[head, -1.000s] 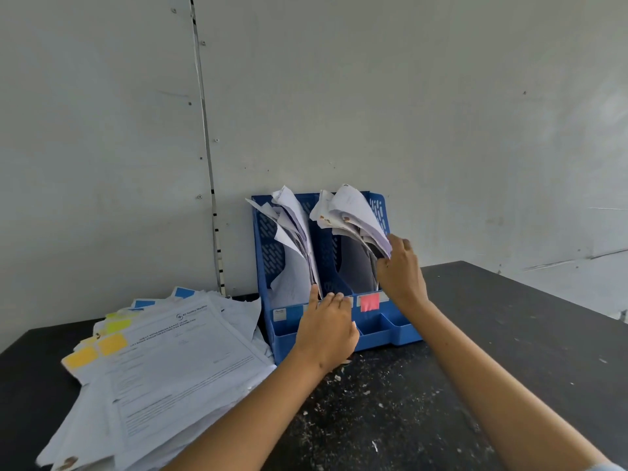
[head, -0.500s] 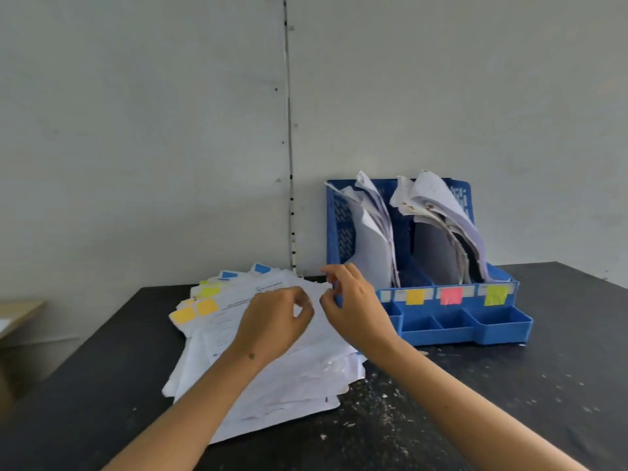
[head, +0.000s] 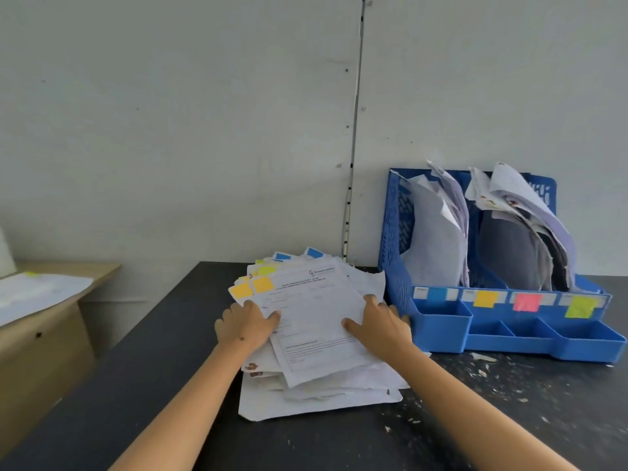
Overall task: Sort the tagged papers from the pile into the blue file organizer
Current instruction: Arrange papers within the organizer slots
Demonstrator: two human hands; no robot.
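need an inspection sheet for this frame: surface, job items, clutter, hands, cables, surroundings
Surface: black table, scuffed, with white flecks and paper scraps on its right side.
Job's things: paper pile left of the blue file organizer, top sheet with an orange tag; blue and yellow tags show at the far edge. The organizer carries blue, orange, pink and green labels, papers standing in its slots.
Clutter: paper scraps in front of the organizer.
Hands: left hand and right hand rest on the top sheet's side edges; grip unclear.
Cables: nothing seen.
Surroundings: grey wall with a vertical seam; wooden desk with papers at left.
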